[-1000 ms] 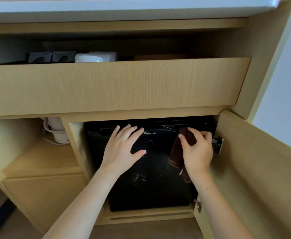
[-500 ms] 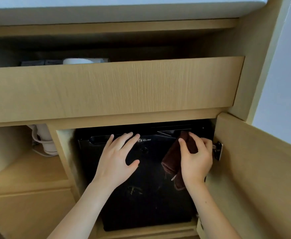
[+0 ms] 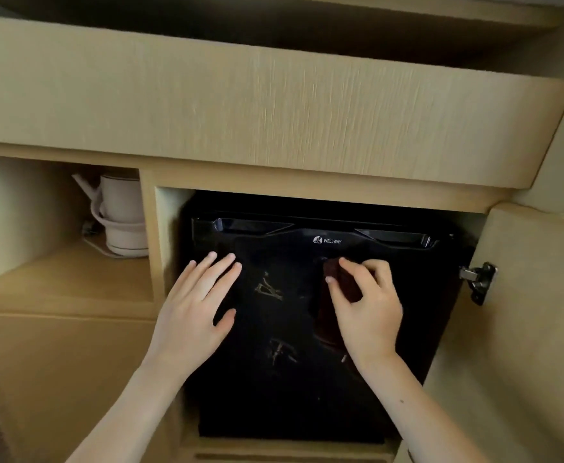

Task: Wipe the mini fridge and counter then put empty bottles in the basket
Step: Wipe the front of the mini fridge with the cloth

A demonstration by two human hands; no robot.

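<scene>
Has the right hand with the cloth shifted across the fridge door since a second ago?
Yes. The right hand, gripping the cloth, has moved left, away from the door hinge it was beside and to just below the WELLWAY logo.

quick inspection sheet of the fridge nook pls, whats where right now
surface: fridge door shut, glossy black; pale marks mid-door, smears or reflections, cannot tell
job's things: cloth against the door below the logo; bottles and basket, nothing seen
clutter: white kettle on the shelf left of the fridge
grippers: left hand flat on the door, fingers straight; right hand grips the cloth
cables: nothing clearly seen
surroundings: cabinet door open at right, hinge showing; drawer front above the fridge
</scene>
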